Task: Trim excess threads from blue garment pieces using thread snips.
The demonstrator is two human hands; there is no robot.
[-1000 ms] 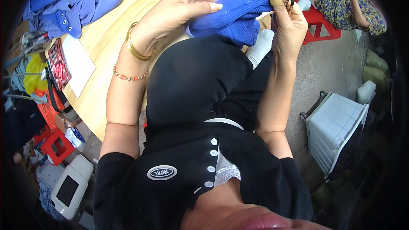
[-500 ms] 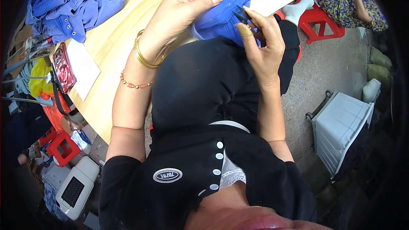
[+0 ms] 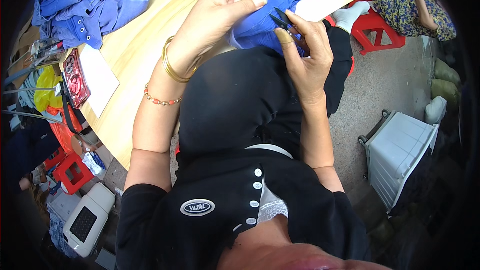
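A blue ribbed garment (image 3: pixel 265 20) is stretched over the table edge and my raised knee. Its upper edge is pinched between the thumb and fingers of my left hand (image 3: pixel 225 10), which wears gold bangles at the wrist. My right hand (image 3: pixel 312 50) is closed around small black thread snips (image 3: pixel 281 19), the blades apart and pointing left at the cloth. A tan cover wraps the tip of my right thumb. The handle of the snips is mostly hidden in my palm.
More blue garments (image 3: pixel 100 5) are heaped on the wooden table (image 3: pixel 130 45) at the far left. Beside them lie white paper (image 3: pixel 99 72) and a red phone case (image 3: pixel 76 80). To the right are a red stool (image 3: pixel 375 32), a seated person (image 3: pixel 415 10) and a grey wheeled bin (image 3: pixel 400 145).
Both hands and the garment have shifted only slightly in view. The snips have moved a little left and lower against the cloth; both grips stay as they were.
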